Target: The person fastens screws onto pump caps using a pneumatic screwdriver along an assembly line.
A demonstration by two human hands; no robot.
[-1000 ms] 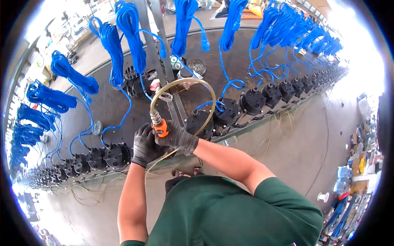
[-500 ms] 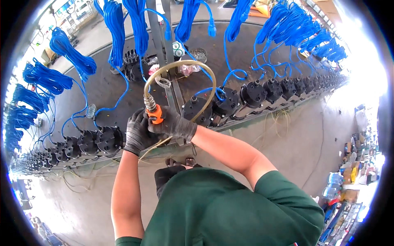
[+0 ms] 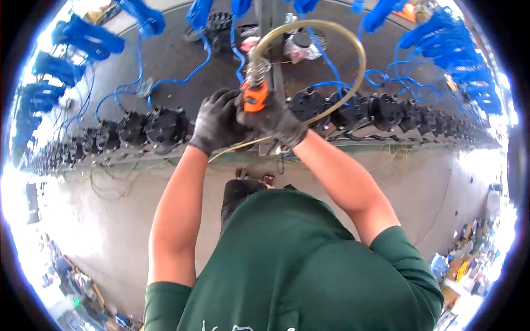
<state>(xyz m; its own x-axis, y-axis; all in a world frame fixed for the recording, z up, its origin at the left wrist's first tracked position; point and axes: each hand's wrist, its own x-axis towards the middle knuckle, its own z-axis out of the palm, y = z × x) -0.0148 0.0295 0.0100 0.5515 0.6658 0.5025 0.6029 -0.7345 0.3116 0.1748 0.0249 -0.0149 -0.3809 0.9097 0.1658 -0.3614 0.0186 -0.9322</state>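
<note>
Both hands wear dark grey work gloves and meet at a gap in a row of round black motor-like units. My right hand (image 3: pixel 276 118) is wrapped round an orange air tool (image 3: pixel 255 98), which I hold upright. A metal spring sleeve (image 3: pixel 255 73) tops the tool, and a yellowish hose (image 3: pixel 361 55) loops from it to the right and back under my wrist. Close against the tool's left side, my left hand (image 3: pixel 221 122) has its fingers curled in; what they hold is hidden. The tool's lower end is hidden too. Nearest are a black unit (image 3: pixel 167 127) left and another (image 3: pixel 309 106) right.
Blue cable bundles (image 3: pixel 88 38) hang along the far side, their leads running down to the black units. A metal post (image 3: pixel 270 33) rises beyond my hands from the dark bench top (image 3: pixel 176 60). Clear plastic bags (image 3: pixel 301 48) lie beside the post. Thin hoses (image 3: pixel 113 185) trail below the bench edge.
The whole view has shifted, so the bench and my hands sit higher and further right in it. My right hand keeps its grip on the air tool, with my left hand still beside it.
</note>
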